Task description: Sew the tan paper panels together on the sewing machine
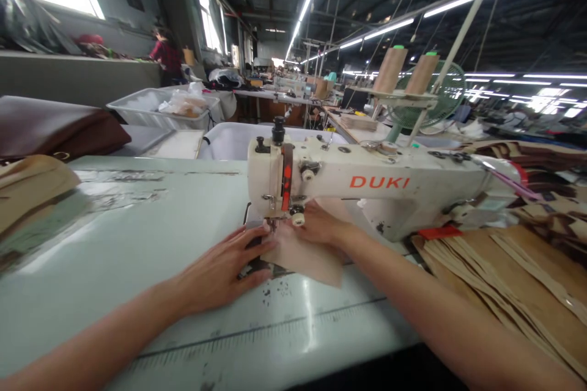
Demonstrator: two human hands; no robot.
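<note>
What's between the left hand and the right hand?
In the head view, part of the beige piece and the blurred presser foot lie between the left hand and right hand.

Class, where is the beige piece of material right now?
In the head view, the beige piece lies just below and right of centre, at the needle end of the sewing machine, between the left hand and right hand.

1. A scuffed pale green worktable [123, 256] bears ruler marks [254, 335] near its front edge.
2. On it stands a white sewing machine [330, 170], a beige piece [309, 258] beneath its head [263, 174].
3. Tan sheets [34, 180] lie leftmost.
</note>
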